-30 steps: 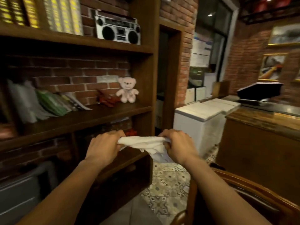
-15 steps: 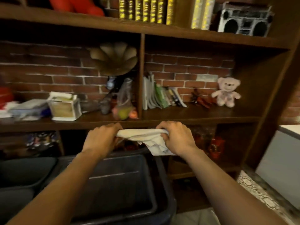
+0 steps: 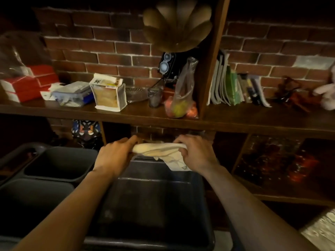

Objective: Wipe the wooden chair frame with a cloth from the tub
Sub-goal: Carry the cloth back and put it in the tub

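A cream cloth (image 3: 159, 150) is stretched and twisted between my two hands, with a loose corner hanging down on the right. My left hand (image 3: 114, 154) grips its left end and my right hand (image 3: 195, 153) grips its right end. Both hands hover above the far rim of a dark plastic tub (image 3: 155, 212) that sits low in front of me. The wooden chair is out of view.
Two smaller dark bins (image 3: 59, 162) stand left of the tub. A wooden shelf (image 3: 141, 116) against a brick wall holds a paper bag (image 3: 108, 93), red boxes (image 3: 27, 84), a bag of fruit (image 3: 181, 102), books (image 3: 233, 84) and a gramophone horn (image 3: 177, 24).
My view has swung left and down from the counter and chair to the shelf and tub. Both hands keep hold of the twisted cloth, now over the tub.
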Action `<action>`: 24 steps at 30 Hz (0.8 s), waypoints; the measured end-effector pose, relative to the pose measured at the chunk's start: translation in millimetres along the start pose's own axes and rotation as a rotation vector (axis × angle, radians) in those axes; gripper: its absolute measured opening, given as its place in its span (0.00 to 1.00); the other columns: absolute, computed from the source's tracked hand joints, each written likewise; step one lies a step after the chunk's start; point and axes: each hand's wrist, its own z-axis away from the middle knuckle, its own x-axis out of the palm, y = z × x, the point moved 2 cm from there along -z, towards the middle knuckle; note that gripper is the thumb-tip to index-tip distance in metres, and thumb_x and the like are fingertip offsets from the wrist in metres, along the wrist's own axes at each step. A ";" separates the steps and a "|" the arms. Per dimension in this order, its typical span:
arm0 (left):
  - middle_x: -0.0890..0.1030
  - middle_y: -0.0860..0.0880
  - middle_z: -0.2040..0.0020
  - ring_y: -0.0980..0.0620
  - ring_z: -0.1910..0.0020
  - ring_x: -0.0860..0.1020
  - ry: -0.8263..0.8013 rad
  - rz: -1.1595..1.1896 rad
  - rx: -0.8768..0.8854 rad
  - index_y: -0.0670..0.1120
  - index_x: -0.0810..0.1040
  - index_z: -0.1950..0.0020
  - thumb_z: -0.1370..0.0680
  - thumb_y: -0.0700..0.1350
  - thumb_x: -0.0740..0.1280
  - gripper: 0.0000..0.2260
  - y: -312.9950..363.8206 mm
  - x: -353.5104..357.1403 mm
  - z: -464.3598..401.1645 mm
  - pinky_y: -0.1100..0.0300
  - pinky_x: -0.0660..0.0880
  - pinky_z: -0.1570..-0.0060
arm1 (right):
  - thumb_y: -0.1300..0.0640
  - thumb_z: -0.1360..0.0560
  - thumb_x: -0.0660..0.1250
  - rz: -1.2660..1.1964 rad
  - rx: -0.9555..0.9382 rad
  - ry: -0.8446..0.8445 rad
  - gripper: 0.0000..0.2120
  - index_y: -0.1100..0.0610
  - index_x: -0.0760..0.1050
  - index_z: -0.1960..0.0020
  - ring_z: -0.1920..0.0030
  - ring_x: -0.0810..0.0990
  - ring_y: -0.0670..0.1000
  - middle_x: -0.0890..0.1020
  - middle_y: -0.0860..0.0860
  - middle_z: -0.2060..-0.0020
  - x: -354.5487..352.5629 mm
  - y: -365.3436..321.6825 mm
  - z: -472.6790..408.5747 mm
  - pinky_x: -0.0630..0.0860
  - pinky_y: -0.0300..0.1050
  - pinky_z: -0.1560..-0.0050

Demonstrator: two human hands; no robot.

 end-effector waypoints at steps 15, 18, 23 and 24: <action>0.70 0.54 0.25 0.47 0.32 0.76 -0.351 -0.095 -0.143 0.66 0.59 0.24 0.22 0.54 0.68 0.29 -39.4 201.6 -8.0 0.49 0.75 0.36 | 0.58 0.26 0.72 -0.109 0.175 -0.305 0.13 0.45 0.76 0.45 0.47 0.82 0.49 0.83 0.46 0.48 200.5 77.1 12.2 0.74 0.43 0.53; 0.68 0.55 0.23 0.49 0.28 0.71 -0.384 -0.097 -0.115 0.63 0.63 0.23 0.21 0.54 0.67 0.28 -47.3 242.9 2.7 0.52 0.70 0.33 | 0.58 0.27 0.73 -0.102 0.229 -0.345 0.14 0.46 0.77 0.44 0.49 0.83 0.49 0.84 0.46 0.49 235.2 81.9 33.1 0.72 0.40 0.55; 0.57 0.54 0.18 0.48 0.20 0.60 -0.520 0.136 -0.048 0.57 0.57 0.19 0.19 0.40 0.62 0.31 -59.9 310.2 37.9 0.52 0.57 0.23 | 0.53 0.26 0.68 -0.110 0.297 -0.540 0.19 0.42 0.71 0.36 0.39 0.78 0.48 0.78 0.43 0.39 293.8 84.4 81.8 0.74 0.41 0.45; 0.56 0.52 0.18 0.47 0.20 0.60 -0.544 0.206 -0.042 0.54 0.59 0.19 0.19 0.38 0.62 0.29 -60.7 316.1 46.3 0.52 0.55 0.22 | 0.52 0.25 0.65 -0.129 0.295 -0.596 0.21 0.41 0.70 0.33 0.35 0.75 0.48 0.76 0.43 0.35 303.4 83.3 92.0 0.70 0.38 0.39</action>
